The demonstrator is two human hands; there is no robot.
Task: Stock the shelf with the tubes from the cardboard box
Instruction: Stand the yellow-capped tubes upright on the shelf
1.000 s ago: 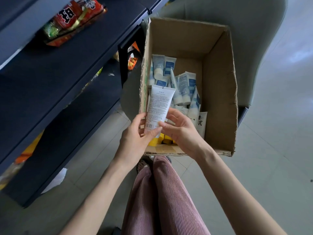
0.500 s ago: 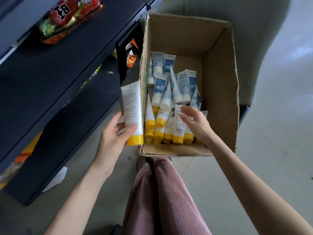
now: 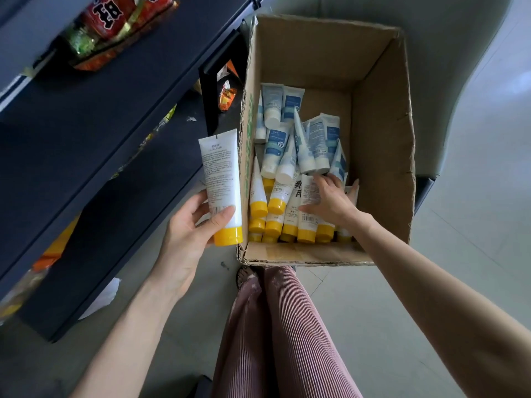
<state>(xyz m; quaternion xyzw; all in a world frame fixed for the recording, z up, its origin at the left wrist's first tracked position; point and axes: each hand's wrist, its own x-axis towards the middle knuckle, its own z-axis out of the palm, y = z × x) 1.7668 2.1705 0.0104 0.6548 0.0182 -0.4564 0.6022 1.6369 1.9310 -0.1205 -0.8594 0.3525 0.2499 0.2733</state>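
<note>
An open cardboard box (image 3: pixel 382 145) stands on a seat beside the dark shelf (image 3: pixel 86 116). It holds several white tubes with yellow caps (image 3: pixel 277 206) at the near end and several blue-and-white tubes (image 3: pixel 275 147) farther back. My left hand (image 3: pixel 192 228) grips one white tube with a yellow cap (image 3: pixel 222 185) just left of the box, cap toward me. My right hand (image 3: pixel 330 199) reaches into the box, with spread fingers lying on the yellow-capped tubes and the thumb against one tube.
Red snack packets (image 3: pixel 115 21) lie on an upper shelf board, and smaller wrapped packets (image 3: pixel 227 93) sit deeper on a lower one. Orange packs (image 3: pixel 48 254) fill the bottom left. My striped trouser leg (image 3: pixel 275 326) and grey floor tiles (image 3: pixel 388 311) lie below the box.
Both hands held one tube over the box. My left hand then carried it left, out of the box toward the shelf. My right hand let go and reached onto the tubes inside.
</note>
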